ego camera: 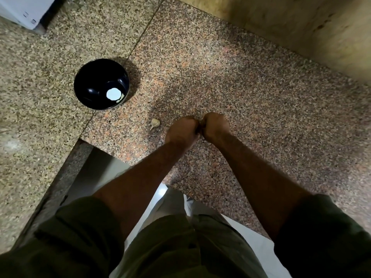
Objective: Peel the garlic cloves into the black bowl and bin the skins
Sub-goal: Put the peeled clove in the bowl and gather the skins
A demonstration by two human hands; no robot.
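Left hand [182,129] and right hand [215,126] curl knuckle to knuckle, contents hidden; garlic bulb [155,123] just left; black bowl [101,84] farther left on granite counter [251,93].

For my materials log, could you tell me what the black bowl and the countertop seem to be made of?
Black bowl: glossy, probably plastic or glazed ceramic; a bright lamp reflection shows inside, so I cannot tell which.
Countertop: polished granite or similar speckled stone, going by the fine pink, black and beige grains and the straight seams between slabs.
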